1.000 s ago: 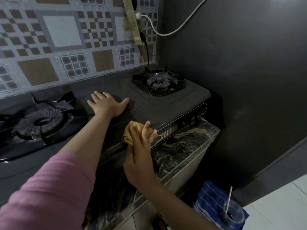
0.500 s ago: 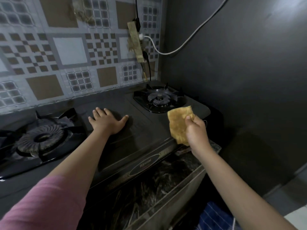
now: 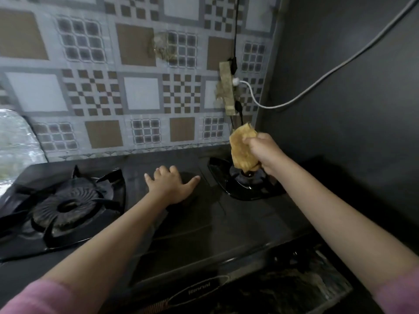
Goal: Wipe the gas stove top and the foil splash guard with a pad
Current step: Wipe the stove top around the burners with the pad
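Observation:
A black two-burner gas stove (image 3: pixel 226 234) fills the lower half of the view. My left hand (image 3: pixel 169 185) lies flat, fingers spread, on the stove top between the burners. My right hand (image 3: pixel 264 152) is raised above the right burner (image 3: pixel 240 184) and grips a yellow-brown pad (image 3: pixel 241 148), which hangs in the air near the back wall. Behind the stove stands the patterned foil splash guard (image 3: pixel 140 94) with grey, white and brown squares. The left burner (image 3: pixel 65 207) has a ribbed ring under a black pan support.
A dirty power strip (image 3: pixel 227 89) hangs on the splash guard with a white cable (image 3: pixel 317 85) running right across the dark side wall (image 3: pixel 351 87). Crumpled plain foil (image 3: pixel 15 146) shows at the far left. A marbled counter edge (image 3: pixel 306 288) lies in front of the stove.
My right hand has lifted the pad from the stove's front edge, up and back over the right burner toward the wall. My left hand has stayed flat on the stove top.

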